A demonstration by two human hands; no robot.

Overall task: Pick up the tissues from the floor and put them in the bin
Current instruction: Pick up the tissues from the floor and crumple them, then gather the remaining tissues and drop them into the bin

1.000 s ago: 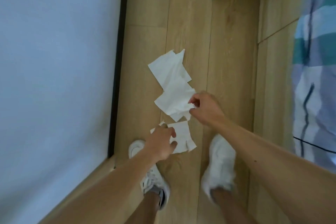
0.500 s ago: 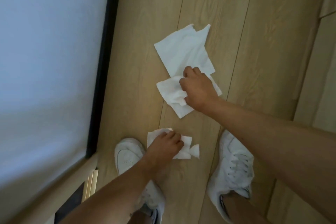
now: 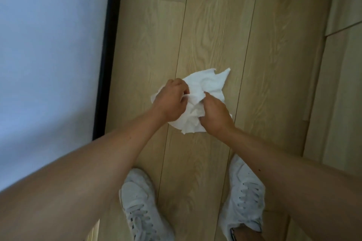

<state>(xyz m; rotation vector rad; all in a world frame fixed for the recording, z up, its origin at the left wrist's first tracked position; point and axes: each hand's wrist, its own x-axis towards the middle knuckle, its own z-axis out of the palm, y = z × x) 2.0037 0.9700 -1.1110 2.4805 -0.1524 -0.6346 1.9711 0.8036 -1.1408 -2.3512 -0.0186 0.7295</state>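
The white tissues are bunched into one crumpled wad over the wooden floor, in the middle of the view. My left hand grips the wad's left side and my right hand grips its right side, fingers curled into the paper. Part of the wad is hidden under both hands. No loose tissue lies elsewhere on the floor. The bin is out of view.
A pale wall with a black edge strip runs along the left. Wooden panelling stands on the right. My two white shoes are planted on the floor below the hands.
The hands, each on a separate tissue before, have come together and gathered all the tissues into one wad. The far flat tissue is now part of it. The view shifted toward the floor.
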